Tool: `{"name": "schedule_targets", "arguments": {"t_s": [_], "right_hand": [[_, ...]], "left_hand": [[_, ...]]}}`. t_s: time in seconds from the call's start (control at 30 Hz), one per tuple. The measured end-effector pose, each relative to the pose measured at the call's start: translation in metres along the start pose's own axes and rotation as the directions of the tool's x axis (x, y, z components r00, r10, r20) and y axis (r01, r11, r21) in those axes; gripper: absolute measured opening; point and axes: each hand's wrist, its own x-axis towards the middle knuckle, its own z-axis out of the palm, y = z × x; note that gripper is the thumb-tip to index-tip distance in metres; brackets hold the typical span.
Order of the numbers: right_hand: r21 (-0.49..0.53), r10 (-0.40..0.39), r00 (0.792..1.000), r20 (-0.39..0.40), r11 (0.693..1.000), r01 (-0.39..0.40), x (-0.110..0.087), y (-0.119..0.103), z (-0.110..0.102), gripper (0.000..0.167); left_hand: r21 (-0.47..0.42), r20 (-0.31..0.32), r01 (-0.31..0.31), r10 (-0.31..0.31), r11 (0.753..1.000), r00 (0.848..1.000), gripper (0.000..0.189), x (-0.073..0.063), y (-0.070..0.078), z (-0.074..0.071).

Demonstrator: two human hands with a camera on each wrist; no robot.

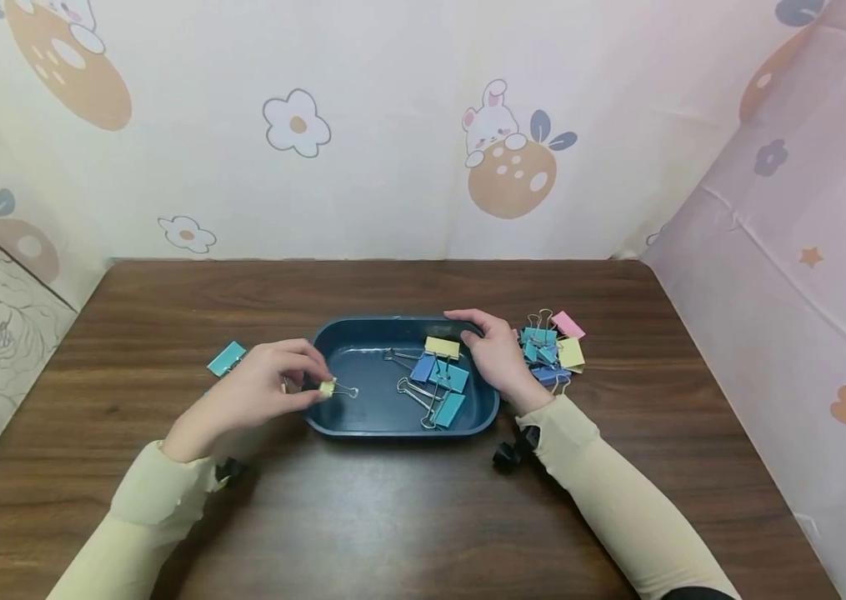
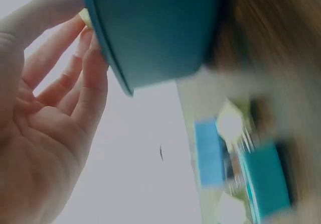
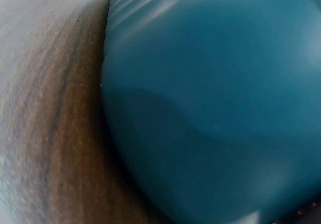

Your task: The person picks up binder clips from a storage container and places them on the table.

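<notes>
My left hand [image 1: 265, 383] pinches a small yellow binder clip [image 1: 327, 388] between thumb and fingertips at the left end of a dark blue tray [image 1: 362, 417]. The clip's wire handles point right, over the tray floor. In the left wrist view the tray wall [image 2: 155, 33] hides most of that clip. My right hand [image 1: 501, 362] grips the tray's right end, fingers along the far rim and thumb at the inner side. Inside the tray's right half lie a yellow binder clip [image 1: 442, 347], a blue one [image 1: 423, 367] and teal ones [image 1: 448, 410]. The right wrist view shows mainly the tray's outer wall [image 3: 215, 93].
Right of the tray, a pile of teal, blue, yellow and pink binder clips [image 1: 543, 354] lies on the wooden table [image 1: 362, 517]. Beside my left hand sits a teal clip [image 1: 227, 358]; the left wrist view also shows a blue clip [image 2: 209, 153] and yellow ones there.
</notes>
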Motion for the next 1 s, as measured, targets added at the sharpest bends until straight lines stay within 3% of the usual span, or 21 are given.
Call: {"name": "schedule_targets", "arguments": {"t_s": [0.2,0.47,0.77,0.87,1.0], "right_hand": [[-0.009,-0.003,1.000,-0.006,1.000,0.003,0.000,0.000,0.001,0.039],[-0.002,0.000,1.000,-0.003,1.000,0.000,-0.001,-0.001,0.000,0.039],[-0.012,0.006,1.000,-0.008,1.000,-0.007,0.000,0.000,0.000,0.039],[-0.010,0.008,1.000,-0.011,1.000,-0.008,0.000,0.001,0.001,0.039],[0.004,0.004,1.000,-0.004,1.000,-0.004,0.000,0.002,0.001,0.039]], "left_hand": [[-0.020,-0.086,0.088,-0.089,0.996,0.992,0.021,-0.024,-0.007,-0.020],[0.112,-0.148,0.168,-0.150,0.979,0.977,0.021,-0.042,-0.023,-0.034],[0.215,-0.172,0.330,-0.297,0.919,0.939,0.014,-0.045,-0.041,-0.033],[0.248,-0.161,0.374,-0.342,0.894,0.926,0.014,-0.043,-0.046,-0.031],[0.256,-0.131,0.402,-0.380,0.879,0.916,0.015,-0.040,-0.047,-0.029]]}}
